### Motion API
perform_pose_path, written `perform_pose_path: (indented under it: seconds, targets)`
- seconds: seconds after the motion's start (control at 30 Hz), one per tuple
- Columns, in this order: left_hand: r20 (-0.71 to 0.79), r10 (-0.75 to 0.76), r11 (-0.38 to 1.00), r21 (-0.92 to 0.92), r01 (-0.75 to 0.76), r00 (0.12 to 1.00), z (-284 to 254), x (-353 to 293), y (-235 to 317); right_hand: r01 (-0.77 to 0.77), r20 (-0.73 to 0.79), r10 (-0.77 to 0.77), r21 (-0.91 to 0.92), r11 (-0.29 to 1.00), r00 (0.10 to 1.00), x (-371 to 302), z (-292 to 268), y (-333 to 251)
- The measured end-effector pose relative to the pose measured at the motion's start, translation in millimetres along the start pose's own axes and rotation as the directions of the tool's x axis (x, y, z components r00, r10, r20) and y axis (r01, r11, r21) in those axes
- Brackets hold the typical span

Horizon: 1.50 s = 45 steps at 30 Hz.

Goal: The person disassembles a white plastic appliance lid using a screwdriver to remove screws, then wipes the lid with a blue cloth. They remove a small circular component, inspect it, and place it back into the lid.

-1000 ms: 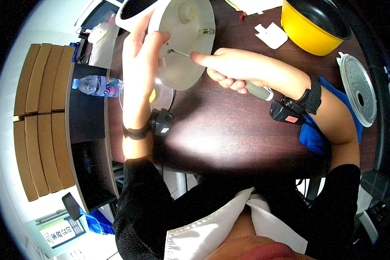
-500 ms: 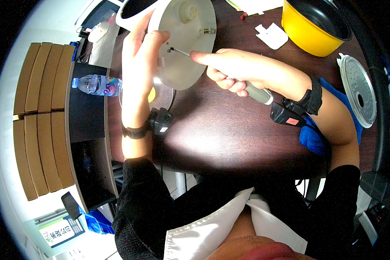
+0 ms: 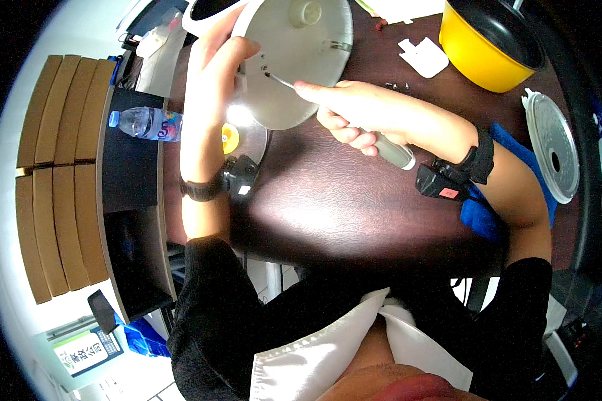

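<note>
My left hand point(image 3: 211, 73) grips the edge of a round white appliance housing point(image 3: 301, 80), thumb on its inner face, the other fingers hidden behind. The housing stands tilted, its hollow side toward me, with a round white boss and a small metal clip inside. My right hand point(image 3: 344, 110) is closed around a screwdriver with a grey handle point(image 3: 396, 154), forefinger stretched along the shaft. The screwdriver's tip is just beside small dark holes or screws in the housing, near my left thumb; whether it touches one I cannot tell.
Several small screws point(image 3: 398, 86) lie beyond my right forearm. Farther back are a white plastic piece point(image 3: 424, 57) and a yellow pot point(image 3: 485, 63). At right, a perforated grey disc point(image 3: 548, 144) rests by a blue cloth point(image 3: 481, 215). A clear lid point(image 3: 255, 144) and water bottle point(image 3: 147, 124) are at left.
The white housing has shifted a little up and right and turned slightly. The screwdriver tip now sits just below the hole area. The small screws have come into sight past my right forearm.
</note>
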<state>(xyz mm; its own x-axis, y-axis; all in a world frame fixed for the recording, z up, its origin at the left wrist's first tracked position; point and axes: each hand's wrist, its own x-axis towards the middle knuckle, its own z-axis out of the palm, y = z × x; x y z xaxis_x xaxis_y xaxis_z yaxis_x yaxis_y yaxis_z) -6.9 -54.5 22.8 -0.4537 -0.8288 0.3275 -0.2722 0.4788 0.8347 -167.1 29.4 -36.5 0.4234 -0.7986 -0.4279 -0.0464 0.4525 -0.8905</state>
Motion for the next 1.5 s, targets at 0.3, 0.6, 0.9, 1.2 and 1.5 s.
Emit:
perform_pose_path:
  seconds: [0.3, 0.6, 0.9, 1.2, 1.5]
  targets:
    - [0.228, 0.067, 0.974, -0.224, -0.015, 0.971, -36, 16, -51, 0.043, 0.007, -0.043, 0.037, 0.998, 0.999, 4, 3, 5]
    - [0.303, 0.099, 0.974, -0.223, -0.03, 0.948, -29, 10, -27, -0.014, -0.03, 0.016, 0.054, 0.998, 0.999, 6, 7, 2]
    - [0.374, 0.131, 0.975, -0.217, -0.051, 0.918, -27, 14, -28, 0.034, -0.075, -0.026, 0.105, 0.994, 0.997, 9, 6, 4]
    - [0.295, 0.19, 0.951, -0.291, -0.102, 0.936, -19, 13, -31, 0.035, -0.088, -0.026, 0.106, 0.994, 0.996, 10, 9, 4]
    - [0.342, 0.196, 0.954, -0.285, -0.098, 0.919, -25, 18, -40, 0.034, -0.112, -0.024, 0.089, 0.995, 0.993, 9, 11, 4]
